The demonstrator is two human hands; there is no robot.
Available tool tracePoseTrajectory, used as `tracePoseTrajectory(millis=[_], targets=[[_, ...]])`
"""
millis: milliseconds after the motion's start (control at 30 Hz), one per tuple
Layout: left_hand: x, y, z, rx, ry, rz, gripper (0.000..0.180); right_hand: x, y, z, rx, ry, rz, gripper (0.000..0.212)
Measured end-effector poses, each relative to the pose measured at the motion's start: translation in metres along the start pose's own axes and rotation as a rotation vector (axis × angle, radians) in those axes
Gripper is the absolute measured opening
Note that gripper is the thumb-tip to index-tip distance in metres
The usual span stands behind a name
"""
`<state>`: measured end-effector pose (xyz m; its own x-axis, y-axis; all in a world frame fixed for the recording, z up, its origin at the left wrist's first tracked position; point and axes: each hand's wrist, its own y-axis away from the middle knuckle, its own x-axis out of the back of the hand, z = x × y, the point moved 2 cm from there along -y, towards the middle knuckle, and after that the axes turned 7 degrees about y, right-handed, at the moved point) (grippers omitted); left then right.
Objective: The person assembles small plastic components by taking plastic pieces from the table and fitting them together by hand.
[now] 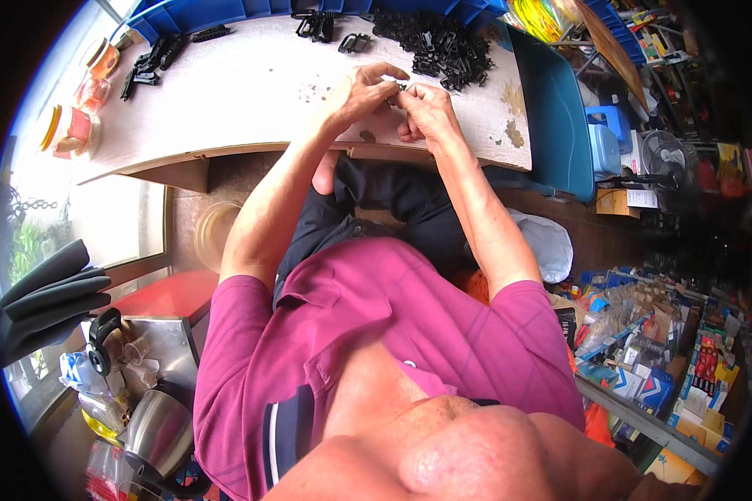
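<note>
Above the white table (226,92), close to its near edge, my two hands meet. Between the fingertips of my left hand (363,93) and my right hand (426,108) is a small dark part (399,88), mostly hidden by the fingers. Both hands are closed on it in a pinch. Beyond them lies a heap of small black plastic parts (443,50). Left of the heap sit a single black part (354,43) and a small cluster of black parts (315,27). More black pieces (152,60) lie at the table's far left.
Blue bins (217,12) line the table's far edge. A teal bin (551,108) stands against its right side. Jars with orange lids (65,131) stand by the window at left. A small fan (667,159) and a crowded shelf of boxes (643,384) are on the right.
</note>
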<state>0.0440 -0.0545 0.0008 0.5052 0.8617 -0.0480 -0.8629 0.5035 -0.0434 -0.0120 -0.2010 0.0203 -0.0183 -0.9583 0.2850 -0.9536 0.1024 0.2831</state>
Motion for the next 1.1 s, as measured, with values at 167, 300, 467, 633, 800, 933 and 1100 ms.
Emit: tracePoseTrajectory(millis=[167,300,467,633,800,933,1100], targets=[[0.004,0.01,-0.001,-0.05,0.151,0.0,0.031,0.001,-0.002,0.001,-0.039,-0.088,-0.038,0.018],[-0.001,0.014,0.009,0.065,0.126,0.241,0.033,-0.005,-0.002,0.007,0.002,-0.202,-0.001,0.017],[-0.003,0.006,0.006,0.105,0.2,0.397,0.033,-0.008,-0.001,0.006,0.08,-0.25,0.061,0.025],[-0.002,0.001,0.006,0.146,0.347,0.442,0.031,-0.013,0.002,0.001,0.167,-0.278,0.041,0.033],[0.004,-0.001,0.005,0.188,0.441,0.406,0.031,-0.018,0.0,0.0,0.178,-0.288,0.056,0.036],[0.003,0.004,0.013,0.197,0.425,0.319,0.03,-0.022,-0.006,0.007,0.213,-0.305,0.1,0.034],[0.004,0.003,0.0,0.156,0.441,0.298,0.026,-0.025,-0.007,0.003,0.194,-0.342,0.25,0.024]])
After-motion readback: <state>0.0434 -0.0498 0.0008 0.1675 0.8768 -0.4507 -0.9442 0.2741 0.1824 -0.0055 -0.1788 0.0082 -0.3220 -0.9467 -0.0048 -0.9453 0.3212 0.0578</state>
